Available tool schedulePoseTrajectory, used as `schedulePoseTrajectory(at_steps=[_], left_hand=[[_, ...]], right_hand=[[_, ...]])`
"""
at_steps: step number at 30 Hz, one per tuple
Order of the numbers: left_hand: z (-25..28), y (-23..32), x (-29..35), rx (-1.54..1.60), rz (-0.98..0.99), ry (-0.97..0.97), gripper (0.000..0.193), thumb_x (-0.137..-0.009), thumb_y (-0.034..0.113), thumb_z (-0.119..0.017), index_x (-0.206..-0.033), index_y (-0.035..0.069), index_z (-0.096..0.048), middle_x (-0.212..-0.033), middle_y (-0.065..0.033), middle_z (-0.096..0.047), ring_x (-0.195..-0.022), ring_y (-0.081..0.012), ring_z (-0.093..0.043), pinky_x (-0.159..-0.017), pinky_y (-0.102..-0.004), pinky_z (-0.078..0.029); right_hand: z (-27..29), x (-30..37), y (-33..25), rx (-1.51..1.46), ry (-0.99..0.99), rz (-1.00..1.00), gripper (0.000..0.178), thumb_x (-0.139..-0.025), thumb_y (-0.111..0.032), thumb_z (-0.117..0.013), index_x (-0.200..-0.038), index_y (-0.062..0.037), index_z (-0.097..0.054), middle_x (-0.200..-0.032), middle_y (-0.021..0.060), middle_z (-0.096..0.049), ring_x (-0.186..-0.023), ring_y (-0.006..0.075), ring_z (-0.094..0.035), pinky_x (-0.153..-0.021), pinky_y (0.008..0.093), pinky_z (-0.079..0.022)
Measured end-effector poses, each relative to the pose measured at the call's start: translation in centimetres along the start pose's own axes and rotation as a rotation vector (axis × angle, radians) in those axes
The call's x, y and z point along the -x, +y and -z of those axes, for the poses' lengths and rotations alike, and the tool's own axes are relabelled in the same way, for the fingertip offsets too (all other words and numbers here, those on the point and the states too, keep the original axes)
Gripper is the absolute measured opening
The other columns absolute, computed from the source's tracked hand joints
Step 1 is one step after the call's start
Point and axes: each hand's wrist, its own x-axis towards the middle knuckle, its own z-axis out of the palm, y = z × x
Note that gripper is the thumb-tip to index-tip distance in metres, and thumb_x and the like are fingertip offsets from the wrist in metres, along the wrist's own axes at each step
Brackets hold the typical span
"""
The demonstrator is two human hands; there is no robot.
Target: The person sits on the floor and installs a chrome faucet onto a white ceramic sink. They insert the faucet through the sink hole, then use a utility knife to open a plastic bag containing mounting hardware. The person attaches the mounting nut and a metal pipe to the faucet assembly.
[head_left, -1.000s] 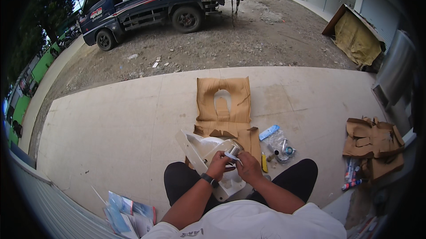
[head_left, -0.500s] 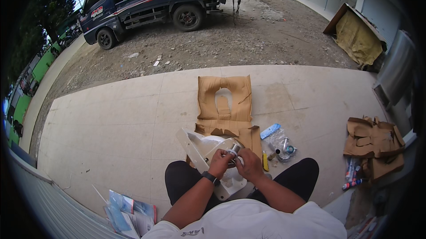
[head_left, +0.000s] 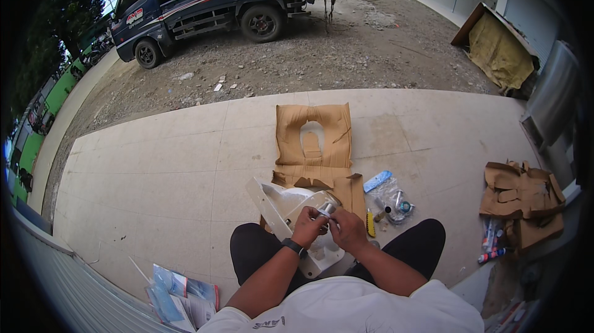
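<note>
Between my knees rests a white ceramic fixture (head_left: 267, 200), shaped like a urinal, its flat flange with holes turned up. Above it, both hands grip a short chrome pipe fitting (head_left: 328, 207) with a whitish band around it. My left hand (head_left: 307, 228), watch at the wrist, closes on the fitting's left side. My right hand (head_left: 349, 231) pinches it from the right, fingertips near the whitish band. The fingers hide the fitting's lower part. Right of my hands lies a yellow-and-black cutter-like tool (head_left: 370, 224). Beside it are a dark-ended metal tube (head_left: 383, 213) and a clear plastic bag (head_left: 396, 195) with chrome parts.
Torn brown cardboard (head_left: 286, 138) lies ahead on the pale tiles, under the fixture's far side. More cardboard (head_left: 516, 190) sits at right above several tubes (head_left: 492, 252). Blue-and-white packets (head_left: 176, 283) lie at left near a corrugated wall. A dark truck (head_left: 216, 14) stands on the gravel.
My fingers have shifted slightly around the chrome fitting, and it has turned a little in their grip. The fixture and the things on the floor stay put.
</note>
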Motion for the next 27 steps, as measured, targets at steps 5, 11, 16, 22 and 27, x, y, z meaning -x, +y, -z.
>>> schedulePoseTrajectory(at_steps=[5, 11, 16, 22, 27], left_hand=[[-0.03, 0.34, -0.03, -0.073, -0.013, 0.0, 0.032, -0.094, 0.019, -0.074, -0.112, 0.007, -0.05, -0.095, -0.0052, -0.067, -0.079, -0.0139, -0.066, -0.063, -0.028, -0.054], [-0.3, 0.13, 0.22, -0.218, -0.144, 0.032, 0.032, -0.096, 0.021, -0.072, -0.117, 0.002, -0.059, -0.091, -0.0062, -0.067, -0.075, -0.0118, -0.063, -0.064, -0.0272, -0.051], [-0.32, -0.19, 0.4, -0.355, -0.267, 0.021, 0.032, -0.098, 0.021, -0.07, -0.119, -0.002, -0.061, -0.087, -0.0067, -0.066, -0.077, -0.0119, -0.063, -0.067, -0.0278, -0.052], [-0.36, -0.16, 0.24, -0.211, -0.121, 0.031, 0.031, -0.098, 0.02, -0.068, -0.119, 0.0, -0.057, -0.096, -0.0087, -0.066, -0.08, -0.015, -0.067, -0.066, -0.0292, -0.057], [-0.58, 0.23, 0.38, -0.034, -0.047, 0.04, 0.031, -0.097, 0.019, -0.071, -0.114, 0.005, -0.05, -0.098, -0.008, -0.063, -0.08, -0.0167, -0.068, -0.064, -0.0306, -0.058]], right_hand=[[0.64, -0.17, -0.18, -0.295, -0.037, -0.318, 0.015, -0.086, -0.011, -0.071, -0.1, -0.0068, -0.067, -0.089, 0.0135, -0.068, -0.081, 0.0363, -0.069, -0.07, 0.0478, -0.054], [0.15, -0.14, -0.62, 0.024, 0.032, -0.004, 0.021, -0.086, -0.012, -0.071, -0.106, -0.0078, -0.07, -0.09, 0.0124, -0.066, -0.08, 0.0358, -0.068, -0.069, 0.0467, -0.054], [0.13, -0.62, 0.01, 0.006, 0.008, 0.0, 0.021, -0.085, -0.011, -0.071, -0.106, -0.0085, -0.071, -0.091, 0.0116, -0.065, -0.08, 0.0355, -0.068, -0.07, 0.0468, -0.055], [-0.11, -0.51, -0.15, 0.022, 0.003, 0.039, 0.026, -0.084, -0.006, -0.071, -0.11, -0.0071, -0.067, -0.099, 0.0139, -0.064, -0.088, 0.0365, -0.068, -0.074, 0.0464, -0.057], [-0.19, -0.49, 0.12, -0.035, 0.022, -0.042, 0.032, -0.084, -0.002, -0.068, -0.115, -0.0058, -0.06, -0.11, 0.0176, -0.061, -0.094, 0.0391, -0.068, -0.079, 0.0471, -0.057]])
